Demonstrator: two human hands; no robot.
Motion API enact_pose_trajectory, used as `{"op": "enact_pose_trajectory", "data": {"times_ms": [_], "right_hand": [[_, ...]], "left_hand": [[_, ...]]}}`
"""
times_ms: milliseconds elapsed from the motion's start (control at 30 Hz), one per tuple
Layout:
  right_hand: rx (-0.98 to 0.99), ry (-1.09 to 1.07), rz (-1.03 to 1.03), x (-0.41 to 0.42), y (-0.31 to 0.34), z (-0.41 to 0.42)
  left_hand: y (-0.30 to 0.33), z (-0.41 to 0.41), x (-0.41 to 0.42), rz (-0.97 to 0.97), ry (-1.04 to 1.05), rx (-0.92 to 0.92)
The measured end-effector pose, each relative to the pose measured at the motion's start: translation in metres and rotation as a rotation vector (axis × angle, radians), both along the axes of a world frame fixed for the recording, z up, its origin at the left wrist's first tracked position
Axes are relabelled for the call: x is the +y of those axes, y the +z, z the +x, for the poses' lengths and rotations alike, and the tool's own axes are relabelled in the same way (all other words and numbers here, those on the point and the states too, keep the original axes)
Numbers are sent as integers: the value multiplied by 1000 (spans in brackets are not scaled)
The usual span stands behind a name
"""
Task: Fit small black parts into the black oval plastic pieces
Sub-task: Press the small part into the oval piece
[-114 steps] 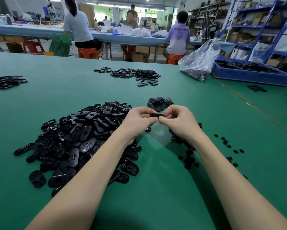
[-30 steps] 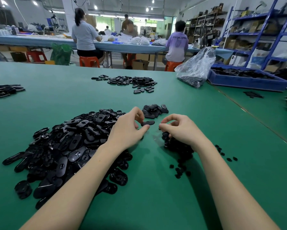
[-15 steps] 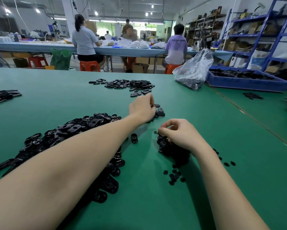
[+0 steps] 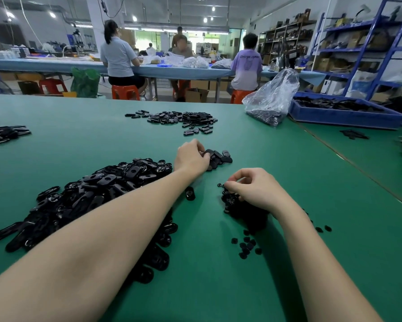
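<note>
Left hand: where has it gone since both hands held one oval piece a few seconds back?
The left hand carried the piece forward to the small far pile, fingers resting there. The right hand dropped onto the small black parts. The big pile of oval pieces stayed put.

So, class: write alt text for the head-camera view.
A person's left hand reaches a small heap of black oval plastic pieces on a green table; the right hand pinches at small black parts. A large pile of ovals lies left.
</note>
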State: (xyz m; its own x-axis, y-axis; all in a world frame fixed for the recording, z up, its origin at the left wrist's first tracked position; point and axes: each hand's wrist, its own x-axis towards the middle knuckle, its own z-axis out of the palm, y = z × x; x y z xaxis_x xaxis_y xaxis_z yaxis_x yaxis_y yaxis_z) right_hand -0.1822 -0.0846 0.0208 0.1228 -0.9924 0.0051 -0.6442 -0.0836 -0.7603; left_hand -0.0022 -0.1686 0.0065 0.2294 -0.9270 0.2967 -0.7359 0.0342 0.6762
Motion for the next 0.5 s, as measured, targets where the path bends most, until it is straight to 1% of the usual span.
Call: {"op": "enact_pose_trajectory", "data": {"times_ms": [133,267,400,500], "right_hand": [[16,-4,-2,1,2,0],[57,-1,-9,3,4,2],[78,3,-12,5,5,3],[92,-5,-11,5,6,4]], "left_hand": [[0,13,37,-38,-44,168],[7,29,76,-53,-132,195],[7,39,101,-63,-207,57],[6,43,109,-23,-272,-164]]}}
